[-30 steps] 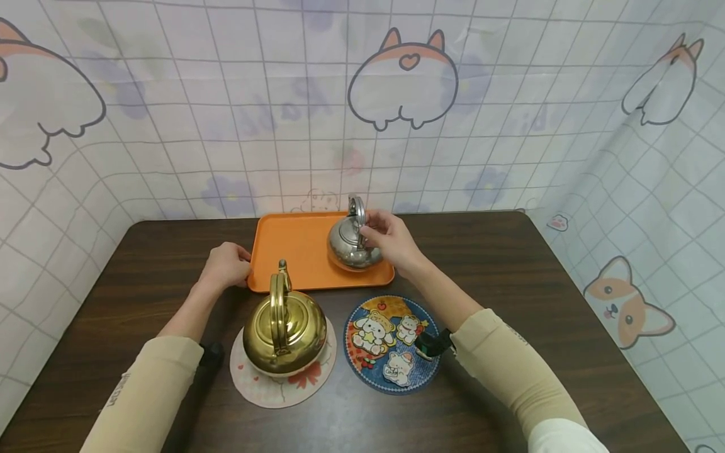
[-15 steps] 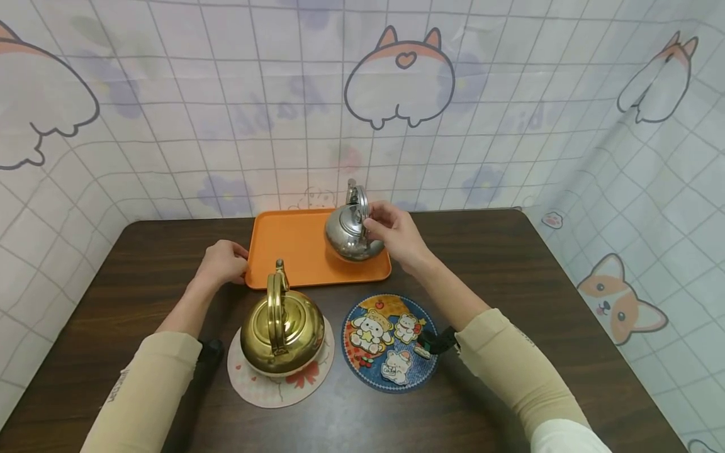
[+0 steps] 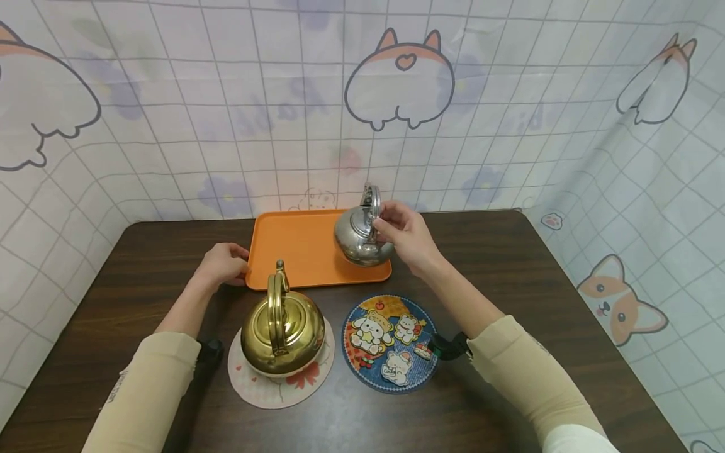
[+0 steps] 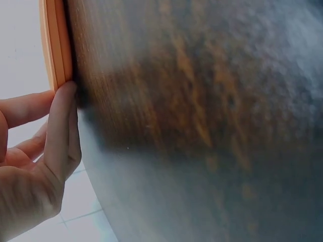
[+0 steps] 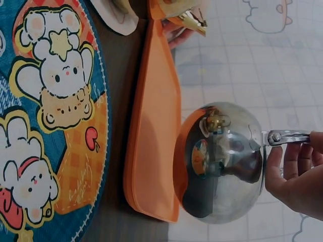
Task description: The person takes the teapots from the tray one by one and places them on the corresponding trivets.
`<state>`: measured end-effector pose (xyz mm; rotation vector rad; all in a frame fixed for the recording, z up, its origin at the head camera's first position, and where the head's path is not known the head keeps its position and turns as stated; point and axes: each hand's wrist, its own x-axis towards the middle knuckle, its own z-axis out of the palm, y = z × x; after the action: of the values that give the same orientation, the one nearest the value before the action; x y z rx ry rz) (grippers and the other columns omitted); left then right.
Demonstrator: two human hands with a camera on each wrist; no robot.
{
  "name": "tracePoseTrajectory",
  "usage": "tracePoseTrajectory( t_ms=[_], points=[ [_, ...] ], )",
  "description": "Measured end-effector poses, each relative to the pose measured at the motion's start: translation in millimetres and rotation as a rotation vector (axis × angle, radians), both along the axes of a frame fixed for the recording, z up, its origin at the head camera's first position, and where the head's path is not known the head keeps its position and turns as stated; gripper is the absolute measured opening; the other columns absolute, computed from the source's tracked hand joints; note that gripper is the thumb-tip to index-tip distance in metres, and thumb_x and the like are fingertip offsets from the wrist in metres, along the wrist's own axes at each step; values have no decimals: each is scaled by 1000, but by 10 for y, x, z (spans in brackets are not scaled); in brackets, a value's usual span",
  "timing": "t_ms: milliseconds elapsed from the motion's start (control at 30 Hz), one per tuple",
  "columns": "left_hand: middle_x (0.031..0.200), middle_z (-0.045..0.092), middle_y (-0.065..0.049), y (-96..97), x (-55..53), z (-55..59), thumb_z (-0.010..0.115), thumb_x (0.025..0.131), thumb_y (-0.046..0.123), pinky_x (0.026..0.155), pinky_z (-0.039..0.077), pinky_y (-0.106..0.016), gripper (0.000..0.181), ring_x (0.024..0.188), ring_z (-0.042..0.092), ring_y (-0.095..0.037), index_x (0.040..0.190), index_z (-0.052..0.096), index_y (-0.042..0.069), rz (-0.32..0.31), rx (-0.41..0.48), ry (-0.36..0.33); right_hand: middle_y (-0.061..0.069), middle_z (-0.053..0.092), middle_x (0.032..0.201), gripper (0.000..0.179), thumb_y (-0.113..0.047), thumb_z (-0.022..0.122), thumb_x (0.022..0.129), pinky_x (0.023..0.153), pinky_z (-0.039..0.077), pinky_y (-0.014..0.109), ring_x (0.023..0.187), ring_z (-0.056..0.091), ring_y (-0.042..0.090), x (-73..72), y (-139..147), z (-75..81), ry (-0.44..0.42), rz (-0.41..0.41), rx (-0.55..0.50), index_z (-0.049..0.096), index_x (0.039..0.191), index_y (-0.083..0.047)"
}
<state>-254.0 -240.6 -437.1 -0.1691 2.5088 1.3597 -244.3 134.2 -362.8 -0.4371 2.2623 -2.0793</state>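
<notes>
My right hand (image 3: pixel 410 238) grips the handle of a shiny silver kettle (image 3: pixel 354 242) above the right part of an orange tray (image 3: pixel 300 251). In the right wrist view the kettle (image 5: pixel 232 171) hangs close over the tray (image 5: pixel 154 146), fingers curled under its metal handle. At the tray's left end, my left hand (image 3: pixel 222 263) pinches the rim; the left wrist view has its fingertips (image 4: pixel 66 91) right at the tray's edge (image 4: pixel 58 45). A gold kettle (image 3: pixel 303 333), handle upright, stands in front of the tray, nearer to the left forearm.
Under the gold kettle lies a round pink floral placemat (image 3: pixel 249 387). To its right is a round blue placemat (image 3: pixel 368 371) with cartoon animals. Everything stands on a dark wooden table (image 3: pixel 493 251), with a tile-patterned cloth (image 3: pixel 294 138) hanging behind its back edge.
The right hand has lifted the silver kettle off the tray and moved it a little to the right. The left hand stays at the tray's end.
</notes>
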Motion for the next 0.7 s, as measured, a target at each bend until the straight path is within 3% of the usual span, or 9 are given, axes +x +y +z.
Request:
tracePoseTrajectory(
  t_ms=[200, 467, 700],
  points=[
    [113, 58, -30, -7, 19, 8, 58, 95, -2, 71, 64, -36, 44, 83, 69, -23, 135, 47, -16, -15, 21, 11, 25, 61, 118, 20, -1, 59, 104, 86, 59, 32, 98, 64, 19, 46, 65, 11, 34, 12, 11, 57, 122, 7],
    [111, 59, -28, -30, 9, -18, 58, 96, -1, 74, 64, -38, 44, 83, 69, -23, 136, 47, -16, -18, 28, 17, 13, 62, 107, 19, 2, 60, 102, 83, 60, 34, 94, 64, 17, 124, 116, 34, 63, 37, -7, 56, 119, 10],
    [115, 59, -29, -29, 6, -43, 58, 97, -2, 75, 64, -37, 46, 87, 69, -25, 139, 46, -15, -14, 30, 21, 20, 61, 112, 20, 1, 60, 103, 83, 60, 35, 95, 64, 19, 185, 183, 35, 80, 41, 23, 55, 121, 8]
  ],
)
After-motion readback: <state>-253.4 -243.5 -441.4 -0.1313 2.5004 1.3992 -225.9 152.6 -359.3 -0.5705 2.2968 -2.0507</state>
